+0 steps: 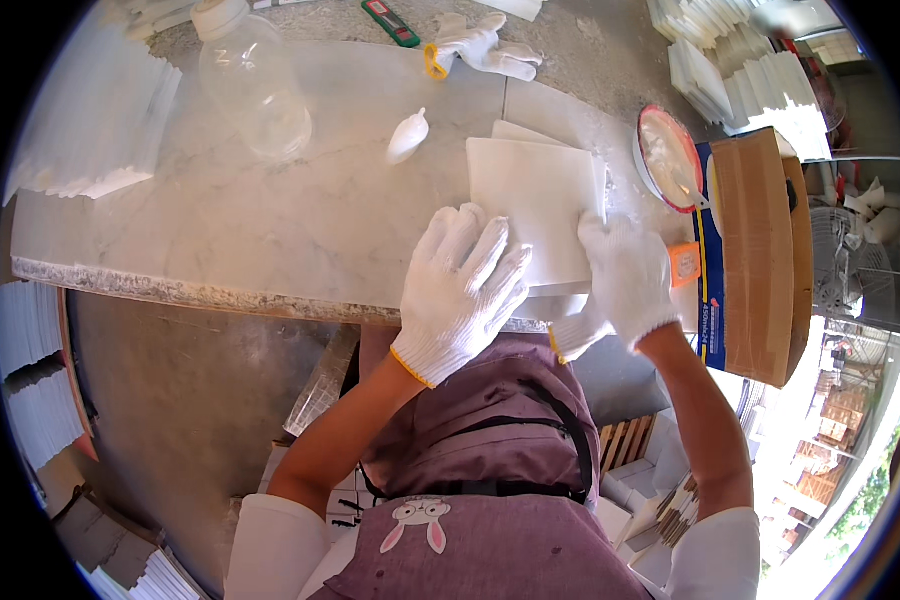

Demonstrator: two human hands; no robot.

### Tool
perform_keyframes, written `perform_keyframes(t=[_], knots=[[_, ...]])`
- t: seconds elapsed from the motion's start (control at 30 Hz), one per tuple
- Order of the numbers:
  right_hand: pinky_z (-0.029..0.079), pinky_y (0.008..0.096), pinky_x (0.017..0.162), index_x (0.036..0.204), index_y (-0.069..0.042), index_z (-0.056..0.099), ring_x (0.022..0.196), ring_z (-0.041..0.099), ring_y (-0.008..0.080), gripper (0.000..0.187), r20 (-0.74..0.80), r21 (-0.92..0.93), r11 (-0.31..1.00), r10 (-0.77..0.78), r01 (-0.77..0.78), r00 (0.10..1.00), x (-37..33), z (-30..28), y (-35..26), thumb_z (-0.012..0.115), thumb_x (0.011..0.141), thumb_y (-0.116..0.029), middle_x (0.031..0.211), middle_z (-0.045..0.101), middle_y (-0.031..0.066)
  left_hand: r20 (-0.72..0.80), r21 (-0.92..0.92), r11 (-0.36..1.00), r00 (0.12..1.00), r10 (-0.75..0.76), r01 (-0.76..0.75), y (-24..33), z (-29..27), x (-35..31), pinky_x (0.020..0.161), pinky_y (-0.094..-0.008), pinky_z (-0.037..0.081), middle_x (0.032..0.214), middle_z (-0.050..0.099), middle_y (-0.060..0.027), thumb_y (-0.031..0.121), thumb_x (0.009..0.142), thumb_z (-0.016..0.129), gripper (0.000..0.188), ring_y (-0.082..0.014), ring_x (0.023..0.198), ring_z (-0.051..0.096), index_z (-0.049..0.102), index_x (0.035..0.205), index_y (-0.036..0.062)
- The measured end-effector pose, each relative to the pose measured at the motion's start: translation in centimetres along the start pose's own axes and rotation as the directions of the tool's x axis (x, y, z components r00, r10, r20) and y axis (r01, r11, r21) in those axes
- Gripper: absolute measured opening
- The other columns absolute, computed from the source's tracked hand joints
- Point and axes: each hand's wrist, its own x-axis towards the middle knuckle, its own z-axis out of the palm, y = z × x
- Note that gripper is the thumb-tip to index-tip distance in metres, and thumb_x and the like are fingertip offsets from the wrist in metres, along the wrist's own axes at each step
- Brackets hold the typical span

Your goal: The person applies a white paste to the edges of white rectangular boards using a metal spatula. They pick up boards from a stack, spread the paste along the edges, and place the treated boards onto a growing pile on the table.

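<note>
A left hand [460, 290] in a white knitted glove lies flat, fingers spread apart, at the near edge of a pale marble tabletop [270, 210], its fingertips touching the near left corner of a white square tile [532, 200]. The right hand [625, 275], gloved the same way, rests on the tile's right edge with fingers together and pointing away from the person; whether it grips the edge or merely presses on it cannot be told. The tile sits on top of at least one more white tile, whose corner shows just behind it, near the tabletop's front right corner.

Just left of the tile stack lies a small white teardrop-shaped lump [407, 135]. Farther left, a clear plastic bottle [255, 85] lies on its side. Beyond it, at the tabletop's left end, a fanned stack of white tiles [95, 125] rests. At the far edge lie a spare pair of white gloves [485, 48] and a green and red tool [390, 22].

To the right of the tile, a red-rimmed bowl [667, 158] of white paste sits beside a brown cardboard box [760, 255]. More white tiles [730, 65] are heaped behind the box. The person wears a purple apron [490, 470] with a rabbit motif.
</note>
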Motion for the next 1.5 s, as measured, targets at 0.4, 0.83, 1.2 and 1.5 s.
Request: perform_keyframes(t=[0.4, 0.83, 1.2, 1.5], knots=[[0.049, 0.0468, 0.067, 0.110, -0.002, 0.060, 0.078, 0.062, 0.0375, 0.026, -0.053, 0.113, 0.991, -0.068, 0.074, 0.996, -0.7, 0.7, 0.2, 0.056, 0.084, -0.005, 0.085, 0.060, 0.0171, -0.028, -0.005, 1.000, 0.999, 0.020, -0.020, 0.0, 0.1, -0.4, 0.077, -0.0476, 0.050, 0.105, 0.059, -0.0140, 0.016, 0.061, 0.078, 0.043, -0.0382, 0.094, 0.058, 0.068, 0.101, 0.0034], [0.050, 0.0459, 0.069, 0.112, -0.003, 0.059, 0.082, 0.062, 0.0382, 0.030, 0.117, 0.099, 0.995, 0.002, -0.014, 0.993, -4.1, 0.4, -1.4, 0.058, 0.083, -0.009, 0.085, 0.060, 0.0173, -0.067, -0.061, 0.998, 0.998, 0.009, -0.013, 0.2, -0.4, -0.6, 0.075, -0.0474, 0.051, 0.105, 0.060, -0.0156, 0.009, 0.063, 0.077, 0.042, -0.0385, 0.094, 0.059, 0.065, 0.102, 0.0014], [0.051, 0.0472, 0.071, 0.108, -0.006, 0.058, 0.083, 0.064, 0.0361, 0.025, 0.120, 0.177, 0.984, -0.026, 0.005, 0.992, -2.9, 1.0, 0.7, 0.059, 0.084, -0.010, 0.085, 0.061, 0.0166, -0.142, -0.071, 0.992, 0.983, -0.112, 0.103, 0.5, -0.3, -1.5, 0.084, -0.0454, 0.053, 0.111, 0.066, -0.0120, 0.002, 0.072, 0.074, 0.036, -0.0371, 0.098, 0.064, 0.068, 0.107, 0.0038], [0.051, 0.0447, 0.071, 0.115, -0.007, 0.059, 0.086, 0.064, 0.0341, 0.031, 0.241, 0.296, 0.952, -0.150, 0.074, 0.959, -3.9, -1.0, 0.2, 0.057, 0.084, -0.010, 0.087, 0.062, 0.0165, -0.025, -0.344, 0.890, 0.945, -0.326, 0.298, 0.2, -0.5, -2.1, 0.077, -0.0438, 0.052, 0.108, 0.064, -0.0143, 0.000, 0.075, 0.070, 0.031, -0.0359, 0.092, 0.062, 0.065, 0.106, 0.0023]])
